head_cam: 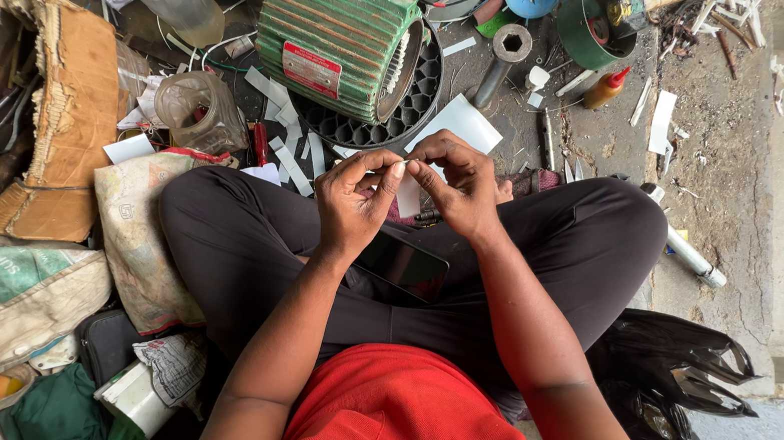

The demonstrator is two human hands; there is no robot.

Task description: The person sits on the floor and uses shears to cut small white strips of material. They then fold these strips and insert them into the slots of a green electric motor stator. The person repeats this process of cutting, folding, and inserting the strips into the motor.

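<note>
Left hand [354, 200] and right hand [459, 187] pinch 1 small white strip [403, 163] between closed fingertips, above crossed legs, near a green motor [342, 27].

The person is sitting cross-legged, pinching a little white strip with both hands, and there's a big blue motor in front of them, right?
Not quite: the motor is green, not blue, as the head view shows. The rest holds: both hands, left hand and right hand, pinch the small white strip.

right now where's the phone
In the head view the dark phone lies in the person's lap on the crossed legs, just below the left hand and right hand.
</note>
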